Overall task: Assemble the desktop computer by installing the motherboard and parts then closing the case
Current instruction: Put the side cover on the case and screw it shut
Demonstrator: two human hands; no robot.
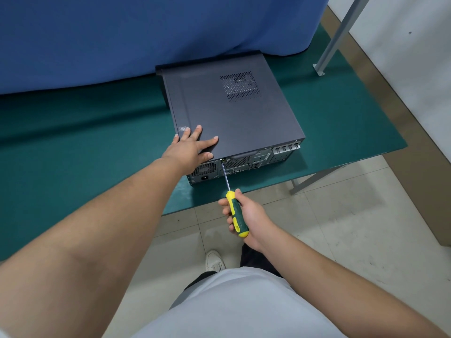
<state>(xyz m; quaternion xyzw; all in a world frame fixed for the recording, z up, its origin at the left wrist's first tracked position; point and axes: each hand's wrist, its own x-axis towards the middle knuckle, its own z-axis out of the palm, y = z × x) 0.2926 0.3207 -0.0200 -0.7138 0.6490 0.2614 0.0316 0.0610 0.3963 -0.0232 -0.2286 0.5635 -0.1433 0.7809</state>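
Note:
The dark grey computer case (234, 111) lies flat on the green table mat, its side panel on top with a perforated vent. Its rear panel (244, 164) with ports and a fan grille faces me. My left hand (195, 147) rests flat with spread fingers on the panel's near left corner. My right hand (244, 215) grips the yellow-and-green handle of a screwdriver (235, 213). The metal shaft runs up to a screw (222, 161) at the top edge of the rear panel, just right of the fan grille.
The green mat (97, 147) covers the table, whose front edge runs close under the case's rear. A blue curtain (146, 32) hangs behind. A grey metal post (334, 42) stands at the back right. Tiled floor and my shoe (214, 261) lie below.

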